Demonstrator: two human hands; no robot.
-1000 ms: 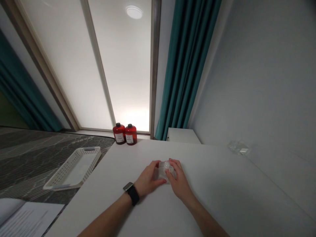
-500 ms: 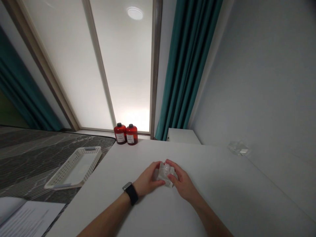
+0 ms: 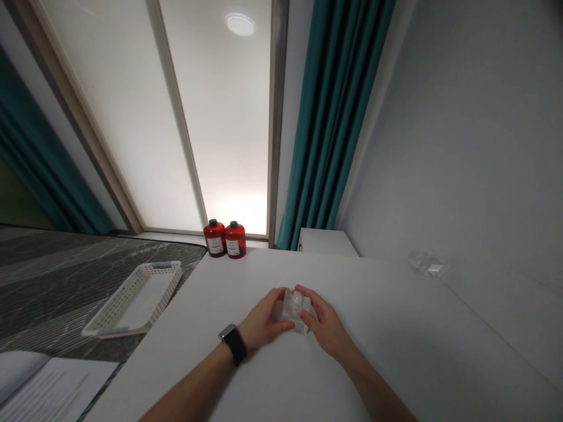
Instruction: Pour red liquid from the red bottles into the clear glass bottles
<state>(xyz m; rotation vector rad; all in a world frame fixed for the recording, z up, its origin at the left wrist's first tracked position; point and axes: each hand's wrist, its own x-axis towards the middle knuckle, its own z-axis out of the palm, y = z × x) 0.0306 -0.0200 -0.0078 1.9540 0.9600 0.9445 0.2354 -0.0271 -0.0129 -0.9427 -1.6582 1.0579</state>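
The counter (image 3: 373,363) starts at the bottom of the view and spreads white on both sides of the forearms. Its left edge slants away from the lower left; its right edge meets the wall (image 3: 475,146), with a broad stretch of white between that line and the right forearm. More white surface lies between the hands and the far edge.

Just outside the left edge, at the lower left, an open booklet (image 3: 61,387) shows lines of print too blurred to read. A black watch (image 3: 233,344) circles the left wrist.

The clear piece (image 3: 297,310) sits between the two hands, low over the middle of the counter; whether it touches the surface I cannot tell. The left hand (image 3: 264,319) has its fingers clamped on its left side, thumb nearer, fingertips on the far side. The right hand (image 3: 323,325) grips from the right, thumb on the near face, fingertips at the far top. A rounded bump shows between the fingers.

Past the left edge, a white basket (image 3: 167,293) with holed walls shows its pale bottom. At the far left corner two capped bottles (image 3: 215,239), red with white labels, stand side by side; their contents I cannot make out. Crumpled plastic (image 3: 426,263) lies by the wall, far right. Beyond the far edge are a cabinet (image 3: 328,241) and a teal curtain (image 3: 338,117).
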